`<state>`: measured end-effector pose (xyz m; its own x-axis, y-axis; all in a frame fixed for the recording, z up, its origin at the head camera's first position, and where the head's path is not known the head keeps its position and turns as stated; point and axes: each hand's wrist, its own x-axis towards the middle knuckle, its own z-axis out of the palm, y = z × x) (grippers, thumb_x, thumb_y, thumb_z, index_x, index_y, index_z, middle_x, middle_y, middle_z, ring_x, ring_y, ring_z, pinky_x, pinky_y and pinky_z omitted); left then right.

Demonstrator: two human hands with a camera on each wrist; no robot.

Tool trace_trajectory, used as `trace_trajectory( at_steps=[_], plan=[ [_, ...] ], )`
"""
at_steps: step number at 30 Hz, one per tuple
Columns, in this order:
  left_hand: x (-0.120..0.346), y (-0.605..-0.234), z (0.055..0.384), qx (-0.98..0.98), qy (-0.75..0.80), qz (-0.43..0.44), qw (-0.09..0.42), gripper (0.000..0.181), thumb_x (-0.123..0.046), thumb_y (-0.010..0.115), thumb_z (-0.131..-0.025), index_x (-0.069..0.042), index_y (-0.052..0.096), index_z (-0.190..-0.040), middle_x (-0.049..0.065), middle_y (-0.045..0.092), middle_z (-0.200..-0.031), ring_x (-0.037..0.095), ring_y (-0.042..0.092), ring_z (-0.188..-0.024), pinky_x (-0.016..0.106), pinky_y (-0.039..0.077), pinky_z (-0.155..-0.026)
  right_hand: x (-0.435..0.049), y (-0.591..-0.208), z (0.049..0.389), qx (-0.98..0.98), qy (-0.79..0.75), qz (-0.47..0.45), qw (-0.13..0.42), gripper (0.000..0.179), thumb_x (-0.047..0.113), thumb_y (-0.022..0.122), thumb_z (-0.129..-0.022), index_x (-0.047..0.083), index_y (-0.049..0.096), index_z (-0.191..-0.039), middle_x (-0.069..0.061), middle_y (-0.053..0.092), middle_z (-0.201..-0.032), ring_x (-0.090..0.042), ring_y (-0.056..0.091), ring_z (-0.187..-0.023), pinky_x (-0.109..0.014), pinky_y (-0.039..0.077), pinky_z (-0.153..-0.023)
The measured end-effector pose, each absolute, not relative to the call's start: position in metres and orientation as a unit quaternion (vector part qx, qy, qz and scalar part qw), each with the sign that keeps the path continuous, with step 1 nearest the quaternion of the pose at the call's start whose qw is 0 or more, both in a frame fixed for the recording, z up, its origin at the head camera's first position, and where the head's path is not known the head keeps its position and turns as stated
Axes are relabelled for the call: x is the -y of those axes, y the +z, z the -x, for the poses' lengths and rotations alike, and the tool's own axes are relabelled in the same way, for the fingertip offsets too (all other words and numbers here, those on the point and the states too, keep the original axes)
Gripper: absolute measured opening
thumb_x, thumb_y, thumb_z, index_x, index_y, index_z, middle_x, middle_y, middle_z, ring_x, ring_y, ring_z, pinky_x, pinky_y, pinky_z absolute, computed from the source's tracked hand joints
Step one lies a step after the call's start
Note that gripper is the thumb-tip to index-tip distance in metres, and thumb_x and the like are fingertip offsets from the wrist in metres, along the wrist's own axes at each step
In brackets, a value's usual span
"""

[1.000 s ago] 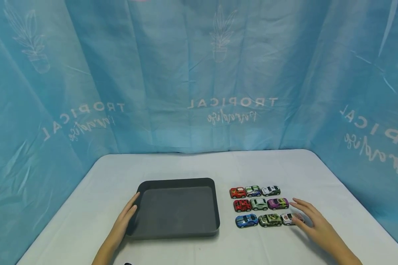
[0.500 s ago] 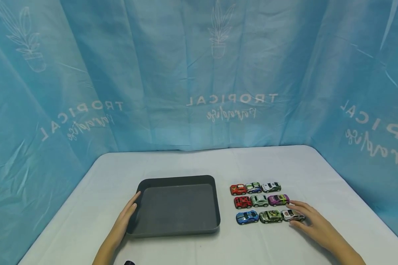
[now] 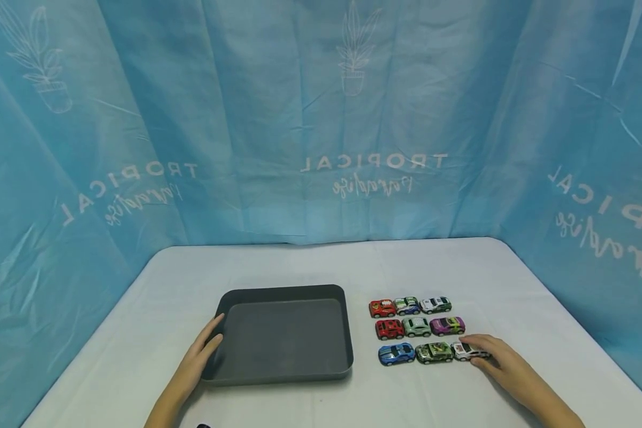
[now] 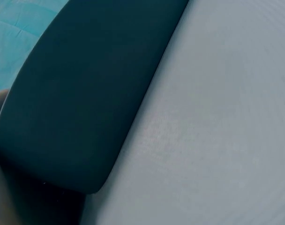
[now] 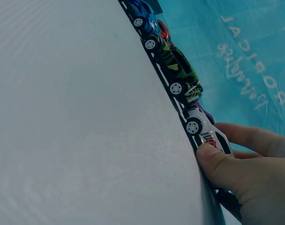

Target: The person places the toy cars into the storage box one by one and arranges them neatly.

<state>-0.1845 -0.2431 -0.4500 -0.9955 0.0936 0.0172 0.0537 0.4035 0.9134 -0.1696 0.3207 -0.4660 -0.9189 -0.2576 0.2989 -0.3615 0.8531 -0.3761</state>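
My right hand [image 3: 505,362] pinches a white toy car [image 3: 469,351] between thumb and fingers at the right end of the nearest row. In the right wrist view, the thumb lies on the near side of the white toy car [image 5: 206,129] and the fingers reach over its far side. The car stands on its wheels on the table. My left hand [image 3: 195,359] rests with straight fingers against the left side of a dark grey tray [image 3: 286,377]. In the left wrist view, the tray's wall [image 4: 86,103] hides most of that hand.
Several more toy cars stand in three rows right of the tray, among them a camouflage car [image 3: 434,352], a blue car [image 3: 396,353] and a purple car [image 3: 447,326]. A white cloth covers the table [image 3: 396,404]. Blue curtains [image 3: 374,119] surround it.
My right hand has lowered onto the white toy car, and its thumb and fingers have closed about it. The left hand stays at the tray. The head view shifts slightly.
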Motion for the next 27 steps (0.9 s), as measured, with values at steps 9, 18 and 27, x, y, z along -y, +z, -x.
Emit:
trace_trajectory(
  at_steps=[9,18,27],
  plan=[
    [0.2436,-0.4472,0.1851,-0.836,0.547,-0.022,0.039,0.055,-0.036,0.034,-0.098,-0.01,0.021,-0.144,0.022,0.008,-0.151,0.047,0.003,-0.137,0.069,0.007,-0.104,-0.3207,-0.4676,0.1695,0.931,0.228,-0.211,0.191,0.035,0.008,0.071,-0.074,0.01,0.064,-0.108,-0.004,0.066,-0.099,0.009,0.052,-0.095,-0.014,0.048,-0.073],
    [0.2433,-0.4475,0.1895,-0.84,0.541,-0.015,0.037,0.056,-0.04,0.038,-0.096,-0.014,0.024,-0.144,0.018,0.011,-0.152,0.044,0.005,-0.138,0.067,0.009,-0.106,-0.3202,-0.461,0.1676,0.944,0.241,-0.14,0.176,0.036,0.02,0.069,-0.078,0.009,0.063,-0.112,-0.006,0.066,-0.105,0.013,0.046,-0.099,-0.01,0.041,-0.08],
    [0.2443,-0.4504,0.1873,-0.841,0.539,-0.03,0.031,0.055,-0.034,0.04,-0.096,-0.01,0.024,-0.143,0.02,0.012,-0.151,0.045,0.004,-0.138,0.069,0.005,-0.104,-0.317,-0.4579,0.1659,0.952,0.23,-0.107,0.171,0.036,0.019,0.068,-0.08,0.007,0.061,-0.114,-0.009,0.064,-0.107,-0.016,0.058,-0.096,-0.045,0.047,-0.08]
  ],
)
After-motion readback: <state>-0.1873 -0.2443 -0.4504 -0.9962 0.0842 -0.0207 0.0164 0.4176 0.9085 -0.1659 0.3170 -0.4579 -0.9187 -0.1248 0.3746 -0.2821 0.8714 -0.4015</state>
